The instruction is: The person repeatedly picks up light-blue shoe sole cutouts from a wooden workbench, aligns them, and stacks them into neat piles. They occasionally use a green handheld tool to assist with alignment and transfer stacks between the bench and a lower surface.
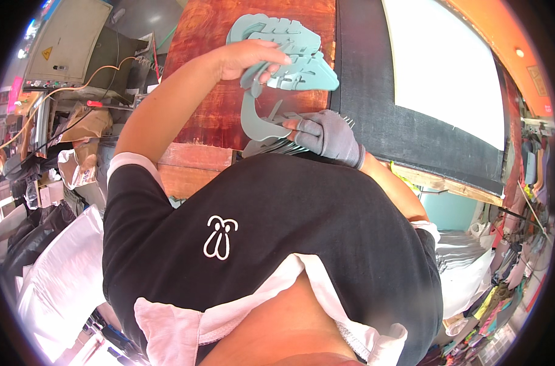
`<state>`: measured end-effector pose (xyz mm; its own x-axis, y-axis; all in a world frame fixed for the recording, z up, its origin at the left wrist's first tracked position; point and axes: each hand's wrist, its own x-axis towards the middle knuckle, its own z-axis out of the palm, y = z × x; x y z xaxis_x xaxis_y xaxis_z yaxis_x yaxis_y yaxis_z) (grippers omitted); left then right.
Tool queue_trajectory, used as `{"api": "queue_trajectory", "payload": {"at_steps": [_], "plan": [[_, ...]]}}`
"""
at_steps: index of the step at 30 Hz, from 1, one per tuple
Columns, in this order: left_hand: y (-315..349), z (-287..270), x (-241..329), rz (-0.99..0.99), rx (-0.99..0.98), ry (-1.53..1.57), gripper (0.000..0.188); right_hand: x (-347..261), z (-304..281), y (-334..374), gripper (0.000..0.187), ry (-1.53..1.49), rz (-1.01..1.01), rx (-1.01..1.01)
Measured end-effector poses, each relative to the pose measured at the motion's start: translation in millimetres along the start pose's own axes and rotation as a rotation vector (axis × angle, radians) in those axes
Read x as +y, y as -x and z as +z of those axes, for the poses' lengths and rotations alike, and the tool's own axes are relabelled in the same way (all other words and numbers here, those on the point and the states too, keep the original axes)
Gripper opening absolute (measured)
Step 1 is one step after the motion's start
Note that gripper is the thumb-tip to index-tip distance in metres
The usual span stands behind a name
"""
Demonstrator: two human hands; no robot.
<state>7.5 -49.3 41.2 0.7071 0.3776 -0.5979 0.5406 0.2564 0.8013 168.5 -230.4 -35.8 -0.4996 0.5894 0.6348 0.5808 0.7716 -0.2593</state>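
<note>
Standing here, clock read with twelve straight ahead of the wearer. Left hand (253,59), bare, is just short of twelve, mostly closed: thumb flat on top of a fanned stack of pale teal flat slotted pieces (298,58), fingers curled under its near edge. That stack is at twelve, over a glossy red-brown wooden counter (201,91); can't tell if it rests on it.

Right hand (326,135), in a grey knit glove, is at about half past one, thumb and fingertips pinched on the near end of a grey-green curved flat strip (253,122). Strip's far end meets the left hand; can't tell if those fingers grip it too. Edges of more thin grey strips (284,146) spread at twelve, just beside the glove, close to the wearer's black shirt (277,207); whether the glove holds any is hidden.

Around: black flat board (362,67) at one, plain white rectangular sheet (448,67) at two, pale metal cabinet (67,43) at ten, shiny white plastic bag (64,280) at eight.
</note>
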Motion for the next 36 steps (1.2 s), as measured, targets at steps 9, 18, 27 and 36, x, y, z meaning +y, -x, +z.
{"api": "queue_trajectory", "payload": {"at_steps": [9, 18, 27, 36], "plan": [[34, 27, -26, 0.179, -0.38, -0.693, 0.052, -6, -2, 4, 0.02, 0.042, 0.222, -0.033], [41, 19, -45, 0.208, -0.339, -0.359, 0.053, -10, -6, -13, 0.03, 0.269, 0.226, 0.215], [38, 19, -41, 0.164, -0.402, -0.33, 0.054, -6, -11, -21, 0.041, 0.286, 0.223, 0.182], [37, 23, -38, 0.193, -0.195, -0.383, 0.062, 10, -20, -38, 0.031, -0.014, 0.552, -0.361]]}}
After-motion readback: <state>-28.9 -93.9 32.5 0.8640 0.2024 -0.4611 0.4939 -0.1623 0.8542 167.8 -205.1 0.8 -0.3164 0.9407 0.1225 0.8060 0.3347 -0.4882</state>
